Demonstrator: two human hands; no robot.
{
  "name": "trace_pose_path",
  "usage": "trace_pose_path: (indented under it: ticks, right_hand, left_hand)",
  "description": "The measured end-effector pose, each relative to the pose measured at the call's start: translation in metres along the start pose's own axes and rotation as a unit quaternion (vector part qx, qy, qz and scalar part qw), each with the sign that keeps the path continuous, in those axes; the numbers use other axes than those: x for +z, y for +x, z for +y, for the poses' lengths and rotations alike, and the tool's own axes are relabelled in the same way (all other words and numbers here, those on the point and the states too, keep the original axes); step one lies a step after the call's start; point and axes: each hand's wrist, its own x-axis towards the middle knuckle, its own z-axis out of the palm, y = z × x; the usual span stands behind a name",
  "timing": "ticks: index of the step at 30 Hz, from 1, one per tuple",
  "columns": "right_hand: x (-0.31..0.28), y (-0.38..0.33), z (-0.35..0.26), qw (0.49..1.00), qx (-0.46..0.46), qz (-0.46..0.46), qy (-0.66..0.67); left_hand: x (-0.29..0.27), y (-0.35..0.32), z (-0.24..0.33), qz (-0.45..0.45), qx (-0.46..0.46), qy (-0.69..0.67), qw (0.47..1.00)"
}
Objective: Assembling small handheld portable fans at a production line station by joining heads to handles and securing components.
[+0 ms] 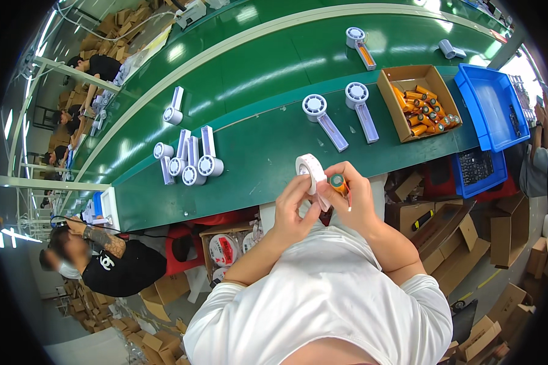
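Note:
My left hand [292, 210] is closed around a roll of white tape [304, 163], held upright just off the near edge of the bench. In my right hand [360, 204] is an orange cylindrical battery [340, 184] with a green end turned upward. A short strip at the tape roll reaches toward the right fingers; whether it sticks to the battery I cannot tell. Beyond my hands lie two pale handheld fan bodies [315, 107] with long open handles. Further right, an open cardboard box [403, 132] holds several more orange batteries.
Several fan bodies [193, 175] stand grouped at left on the green bench [249, 176]. On the green belt [256, 67] lies a fan with an orange battery in its handle [365, 56]. Blue bins [478, 115] stand at right. Another person [125, 261] sits at left.

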Motion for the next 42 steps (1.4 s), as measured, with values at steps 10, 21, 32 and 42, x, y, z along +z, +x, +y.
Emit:
trace_pose_path:
  ticks: [10,21,32,42]
  right_hand:
    - [0.0,-0.003,0.002,0.997,-0.008,0.015,0.076]
    - [-0.005,-0.006,-0.014,0.993,-0.095,0.048,-0.045]
    - [-0.014,-0.002,-0.011,0.993,-0.006,0.003,-0.12]
    - [-0.029,0.015,-0.006,0.993,-0.049,0.11,0.012]
  left_hand:
    - [0.001,0.006,-0.003,0.055,-0.158,-0.144,0.975]
    - [0.001,0.016,0.007,0.066,-0.108,0.065,0.99]
    - [-0.011,0.006,-0.019,0.011,0.064,0.257,0.964]
    - [-0.007,-0.007,-0.008,-0.069,0.006,0.232,0.97]
